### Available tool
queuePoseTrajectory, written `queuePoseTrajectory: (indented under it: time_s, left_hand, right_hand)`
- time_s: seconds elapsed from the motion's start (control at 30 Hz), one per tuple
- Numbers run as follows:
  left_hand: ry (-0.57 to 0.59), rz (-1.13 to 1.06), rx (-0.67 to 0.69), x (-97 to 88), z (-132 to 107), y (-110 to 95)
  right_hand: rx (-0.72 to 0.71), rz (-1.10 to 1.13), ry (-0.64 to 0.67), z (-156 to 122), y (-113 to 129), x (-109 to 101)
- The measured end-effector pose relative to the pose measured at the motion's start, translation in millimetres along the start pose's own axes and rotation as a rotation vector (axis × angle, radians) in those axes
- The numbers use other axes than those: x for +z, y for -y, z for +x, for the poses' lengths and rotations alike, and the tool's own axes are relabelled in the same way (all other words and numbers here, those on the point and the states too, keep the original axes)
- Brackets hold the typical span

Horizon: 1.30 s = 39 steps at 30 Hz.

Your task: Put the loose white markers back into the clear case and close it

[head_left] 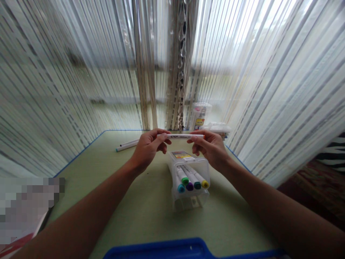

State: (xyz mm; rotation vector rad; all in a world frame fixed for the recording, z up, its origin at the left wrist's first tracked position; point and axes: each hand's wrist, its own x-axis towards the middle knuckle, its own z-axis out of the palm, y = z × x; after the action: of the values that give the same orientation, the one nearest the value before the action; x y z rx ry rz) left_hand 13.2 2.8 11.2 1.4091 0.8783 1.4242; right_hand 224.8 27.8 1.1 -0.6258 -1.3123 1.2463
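**Two Hands on One Pen**

I have one white pen (178,136) pinched between both my hands. My left hand (151,145) grips one end with thumb and fingers. My right hand (210,145) grips the other end, where a bit of orange shows. The pen lies flat from side to side, up above the surface (140,216).

Just below it, nearer to me, a clear box (175,176) lies on its side with its open end facing me. Inside are fat pens (192,176) with blue, green, purple, dark green and yellow ends. Two thin pens (126,146) lie by my left hand. A tall box (201,117) stands at the back, before the stripy curtain (107,64).
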Motion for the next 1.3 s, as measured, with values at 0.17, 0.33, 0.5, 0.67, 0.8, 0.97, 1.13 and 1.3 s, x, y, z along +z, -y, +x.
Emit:
queuePoseTrajectory:
  time_s: [0.17,0.33,0.5,0.67,0.8,0.97,1.13,1.3]
  left_hand:
    - [0.003,0.001,-0.004,0.1,0.2,0.1]
    - [0.009,0.015,0.001,0.1,-0.4,-0.1]
    - [0.002,0.064,0.013,1.0,-2.1,-1.1]
    - [0.003,0.094,0.026,1.3,-2.9,-1.8]
    - [-0.002,0.131,0.044,1.7,-3.8,-2.8]
    - [-0.005,0.165,0.050,2.7,-4.5,-4.5]
    - [-0.003,0.165,0.046,3.0,-4.9,-4.7]
    - [0.012,0.116,0.029,2.3,-3.3,-3.1]
  right_hand:
    - [0.011,0.012,-0.005,0.0,0.9,-0.1]
    - [0.018,0.017,-0.007,-0.4,1.9,0.0]
    - [0.024,0.024,-0.010,-0.2,2.6,0.3]
    - [0.023,0.027,-0.017,0.1,1.5,0.1]
    - [0.015,0.001,-0.015,-0.3,0.7,-0.6]
    - [0.008,-0.011,-0.010,-1.0,0.5,-0.7]
    - [0.003,-0.014,-0.005,-0.8,0.3,-0.9]
    - [0.015,-0.021,-0.014,-0.8,0.7,-0.6]
